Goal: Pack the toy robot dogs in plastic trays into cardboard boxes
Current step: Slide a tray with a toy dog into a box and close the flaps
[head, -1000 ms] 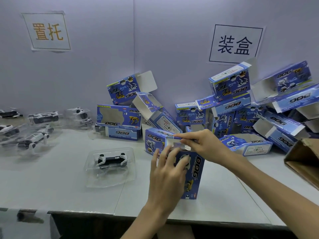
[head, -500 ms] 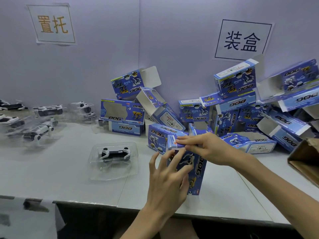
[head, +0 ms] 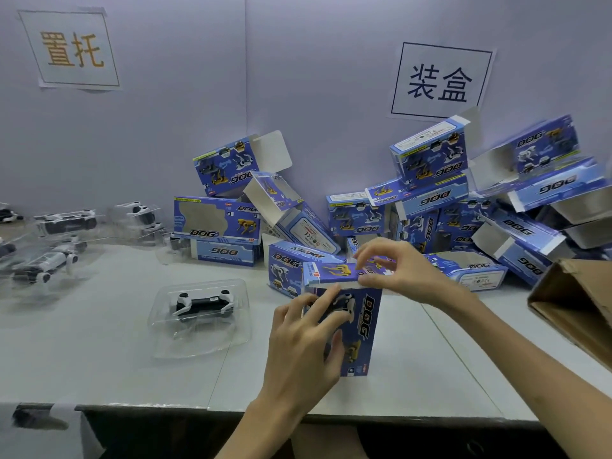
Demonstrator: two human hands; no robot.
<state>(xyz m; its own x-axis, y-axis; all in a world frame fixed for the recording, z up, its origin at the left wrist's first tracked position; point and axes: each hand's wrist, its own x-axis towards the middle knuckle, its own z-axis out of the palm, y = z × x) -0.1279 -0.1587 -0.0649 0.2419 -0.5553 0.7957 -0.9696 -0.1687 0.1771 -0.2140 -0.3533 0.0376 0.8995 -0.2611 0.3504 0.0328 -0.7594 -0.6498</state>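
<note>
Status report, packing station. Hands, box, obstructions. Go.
Left hand braces upright box. Right hand pinches top flap, not yet tucked. Next trayed dog lies left of box. Nothing blocking.

On the far wall to your left, a white paper sign (head: 71, 49) reads 置托 in orange. Farther right, a framed sign (head: 440, 82) reads 装盒 in black. The upright box (head: 364, 329) nearest you carries DOG running down its face, with a small red TOP on its flap. DOG also shows on the windowed box (head: 215, 223) at far left and across the pile of boxes (head: 430, 160) behind. The finer print is too small to read.
</note>
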